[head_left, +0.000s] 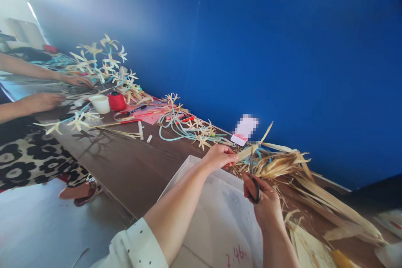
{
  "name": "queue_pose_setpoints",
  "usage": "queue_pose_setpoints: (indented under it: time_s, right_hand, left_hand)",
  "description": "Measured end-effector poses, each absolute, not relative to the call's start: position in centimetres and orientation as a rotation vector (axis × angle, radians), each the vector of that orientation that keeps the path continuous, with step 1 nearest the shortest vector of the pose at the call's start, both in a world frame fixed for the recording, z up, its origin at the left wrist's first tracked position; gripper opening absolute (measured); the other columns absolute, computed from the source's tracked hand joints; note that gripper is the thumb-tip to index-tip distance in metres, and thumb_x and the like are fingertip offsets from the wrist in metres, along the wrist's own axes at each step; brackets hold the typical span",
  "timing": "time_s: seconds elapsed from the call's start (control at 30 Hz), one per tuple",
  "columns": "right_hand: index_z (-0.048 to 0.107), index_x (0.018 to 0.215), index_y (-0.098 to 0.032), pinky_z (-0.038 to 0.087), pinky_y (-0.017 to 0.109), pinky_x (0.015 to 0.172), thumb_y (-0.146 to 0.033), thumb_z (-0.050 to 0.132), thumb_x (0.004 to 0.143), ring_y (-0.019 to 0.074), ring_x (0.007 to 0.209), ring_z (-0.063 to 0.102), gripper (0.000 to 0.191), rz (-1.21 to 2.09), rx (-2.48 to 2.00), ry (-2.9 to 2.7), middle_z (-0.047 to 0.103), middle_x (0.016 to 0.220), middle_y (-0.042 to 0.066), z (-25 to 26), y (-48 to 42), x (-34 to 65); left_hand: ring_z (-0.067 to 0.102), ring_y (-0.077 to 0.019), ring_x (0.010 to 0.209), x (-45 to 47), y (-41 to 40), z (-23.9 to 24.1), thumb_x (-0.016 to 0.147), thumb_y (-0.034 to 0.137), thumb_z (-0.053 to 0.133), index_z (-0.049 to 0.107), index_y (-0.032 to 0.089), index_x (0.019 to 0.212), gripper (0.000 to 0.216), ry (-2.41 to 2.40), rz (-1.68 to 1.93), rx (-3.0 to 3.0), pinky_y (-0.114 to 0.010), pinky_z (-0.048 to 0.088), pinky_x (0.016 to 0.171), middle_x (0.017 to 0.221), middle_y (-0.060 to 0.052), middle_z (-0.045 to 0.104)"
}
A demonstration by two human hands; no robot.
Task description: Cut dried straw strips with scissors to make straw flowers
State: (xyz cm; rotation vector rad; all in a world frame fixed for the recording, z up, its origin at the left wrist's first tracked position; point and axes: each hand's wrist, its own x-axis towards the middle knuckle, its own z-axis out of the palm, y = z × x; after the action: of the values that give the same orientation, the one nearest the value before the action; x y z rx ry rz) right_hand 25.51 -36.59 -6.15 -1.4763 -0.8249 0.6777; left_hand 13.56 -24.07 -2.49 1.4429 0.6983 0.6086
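Observation:
My left hand (219, 157) pinches one end of a pale strip of dried husk (245, 153) above the far end of a white plastic tray. In my right hand (264, 196) is a pair of dark-handled scissors (256, 189), with fingers wrapped round the loops. Its blades point up and meet the strip near its far end; whether they are open or closed is hard to tell. Behind and to the right of the scissors lies a heap of dried husks (276, 165), with long leaves trailing along the table.
The white tray (180, 171) sits under my forearms. A blue partition (282, 71) borders the table's far edge. Leftward are husk flowers (108, 65), red thread (117, 101), a white cup (100, 104) and blue cords (176, 127). Another person's hands (77, 80) work at the far left.

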Motion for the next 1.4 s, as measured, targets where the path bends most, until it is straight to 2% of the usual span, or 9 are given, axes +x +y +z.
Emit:
queue_pose_setpoints:
  time_s: [0.3,0.57,0.7,0.83,1.03,1.2,1.4]
  right_hand:
    - [0.058,0.053,-0.015,0.030,0.024,0.044,-0.046,0.073,0.053,0.0102,0.046,0.040,0.035,0.680,-1.470,-0.827,0.048,0.050,0.000,-6.3,-36.5,25.8]
    - [0.054,0.053,-0.015,0.026,0.023,0.044,-0.041,0.068,0.065,0.0085,0.047,0.036,0.032,0.715,-1.459,-0.861,0.045,0.050,-0.001,-6.2,-36.7,25.9]
    - [0.055,0.054,-0.015,0.027,0.023,0.044,-0.039,0.068,0.066,0.0087,0.047,0.037,0.030,0.747,-1.424,-0.819,0.046,0.051,-0.001,-6.2,-36.6,25.7]
    - [0.062,0.066,-0.015,0.030,0.024,0.045,-0.040,0.068,0.065,0.0099,0.049,0.041,0.026,0.778,-1.408,-0.768,0.050,0.055,0.000,-6.4,-36.4,25.6]
    - [0.065,0.087,-0.015,0.032,0.023,0.046,-0.042,0.066,0.067,0.0119,0.053,0.046,0.034,0.793,-1.454,-0.753,0.056,0.061,0.002,-6.2,-36.4,25.3]
    - [0.065,0.094,-0.016,0.035,0.022,0.050,-0.042,0.063,0.070,0.0128,0.059,0.050,0.036,0.867,-1.490,-0.870,0.059,0.067,0.003,-5.9,-36.4,24.7]
    - [0.065,0.097,-0.017,0.039,0.025,0.057,-0.042,0.068,0.065,0.0150,0.061,0.053,0.041,0.910,-1.513,-0.932,0.061,0.067,0.002,-5.9,-36.1,23.9]
  left_hand:
    - [0.056,-0.0086,0.057,13.8,-23.6,-3.2,0.066,0.029,0.063,0.059,0.012,0.077,0.020,0.598,0.579,1.349,-0.026,0.048,0.061,0.069,-0.004,0.063]
    - [0.059,-0.0106,0.060,13.5,-23.8,-2.8,0.065,0.029,0.066,0.059,0.011,0.078,0.023,0.557,0.528,1.293,-0.027,0.050,0.063,0.071,-0.005,0.065]
    - [0.060,-0.0116,0.061,13.5,-23.8,-2.9,0.064,0.031,0.067,0.059,0.011,0.078,0.025,0.522,0.489,1.288,-0.027,0.050,0.062,0.072,-0.005,0.065]
    - [0.061,-0.0119,0.063,13.5,-23.8,-3.0,0.064,0.034,0.067,0.058,0.011,0.077,0.028,0.535,0.484,1.310,-0.025,0.049,0.059,0.074,-0.006,0.066]
    - [0.060,-0.0109,0.061,13.4,-24.0,-2.7,0.063,0.036,0.066,0.058,0.011,0.076,0.029,0.580,0.509,1.337,-0.025,0.048,0.059,0.073,-0.006,0.065]
    - [0.058,-0.0093,0.056,13.8,-23.8,-2.8,0.067,0.028,0.064,0.057,0.010,0.075,0.021,0.646,0.572,1.294,-0.023,0.049,0.056,0.070,-0.006,0.065]
    - [0.059,-0.0097,0.055,14.4,-23.6,-3.3,0.068,0.025,0.062,0.057,0.010,0.074,0.017,0.698,0.629,1.237,-0.021,0.048,0.052,0.068,-0.006,0.064]
